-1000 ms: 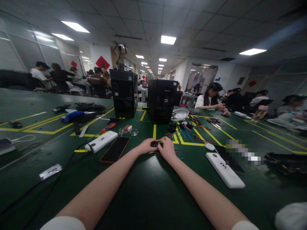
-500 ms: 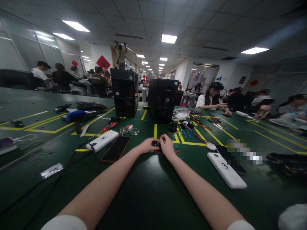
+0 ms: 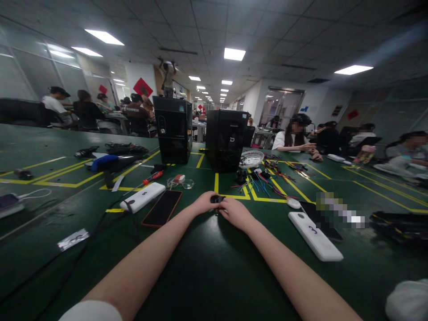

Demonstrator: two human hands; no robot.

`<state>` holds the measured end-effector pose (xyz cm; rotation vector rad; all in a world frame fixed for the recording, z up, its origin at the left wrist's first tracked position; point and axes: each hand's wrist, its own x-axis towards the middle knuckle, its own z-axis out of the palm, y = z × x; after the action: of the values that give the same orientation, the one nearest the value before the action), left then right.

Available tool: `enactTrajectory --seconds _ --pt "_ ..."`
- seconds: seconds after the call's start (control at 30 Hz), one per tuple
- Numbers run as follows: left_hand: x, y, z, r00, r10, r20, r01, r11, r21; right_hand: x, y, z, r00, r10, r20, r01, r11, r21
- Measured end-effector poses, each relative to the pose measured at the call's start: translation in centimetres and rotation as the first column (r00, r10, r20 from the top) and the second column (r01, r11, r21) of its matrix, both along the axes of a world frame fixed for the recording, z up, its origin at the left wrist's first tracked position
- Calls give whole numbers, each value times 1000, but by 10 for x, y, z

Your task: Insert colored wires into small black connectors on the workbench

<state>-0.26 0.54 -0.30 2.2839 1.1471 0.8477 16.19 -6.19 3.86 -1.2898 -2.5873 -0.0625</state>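
Note:
My left hand [image 3: 205, 203] is closed around the left side of a small black part [image 3: 218, 199], just above the green table [image 3: 200, 276]. From the right, my right hand [image 3: 236, 213] pinches at the same part, its fingers hiding much of it. Something small and yellowish shows just below the fingertips; its kind cannot be made out. Beyond my hands stands a black computer tower [image 3: 227, 142]. To the right of it lie black connectors with blue and red wires [image 3: 261, 183].
Left of my arms lie a phone [image 3: 162, 208], a white power bank [image 3: 143, 197], glasses [image 3: 187, 183] and a red screwdriver [image 3: 153, 177]. Another power bank [image 3: 316, 236] lies at right. A second tower [image 3: 172, 129] and a white basket [image 3: 252, 158] stand farther back. A person [image 3: 294, 136] sits across.
My right hand has shifted down and left, its fingers now lower on the black part. The colored wires seen beside that hand earlier no longer show there. My left hand stays nearly in place.

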Motion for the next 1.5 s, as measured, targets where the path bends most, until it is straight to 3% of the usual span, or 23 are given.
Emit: enactTrajectory --seconds 0.2,0.37,0.8,0.9,1.07,1.17,1.27,1.37,1.5 --pt "-1 -1 1 1000 13 -20 -13 1000 -8 8 -8 18 974 -150 171 164 984 -68" --pt "0 -3 2 999 22 -24 -22 1000 -19 9 -11 11 925 -253 284 282 957 -66" --pt "0 -5 6 1000 20 -15 -20 998 -53 7 -14 -1 946 -264 191 301 932 -202" --pt "0 -5 6 1000 18 -12 -19 999 -43 9 -16 5 947 -233 219 282 932 -228" --pt "1 -4 4 1000 13 -6 -13 999 -34 26 -8 27 957 -218 189 280 861 -424" --pt "0 -3 3 999 -23 -35 24 999 22 32 0 28 939 -340 46 336 886 -319" --pt "-2 -3 4 995 -64 -80 68 996 48 32 6 18 937 -347 -46 333 924 -188" --pt "-3 -5 7 990 -122 -74 122 993 -4 31 9 6 956 -290 -36 279 943 -182" --pt "-3 -8 8 990 -130 46 132 989 -60 33 12 -2 949 -316 12 312 929 -198"
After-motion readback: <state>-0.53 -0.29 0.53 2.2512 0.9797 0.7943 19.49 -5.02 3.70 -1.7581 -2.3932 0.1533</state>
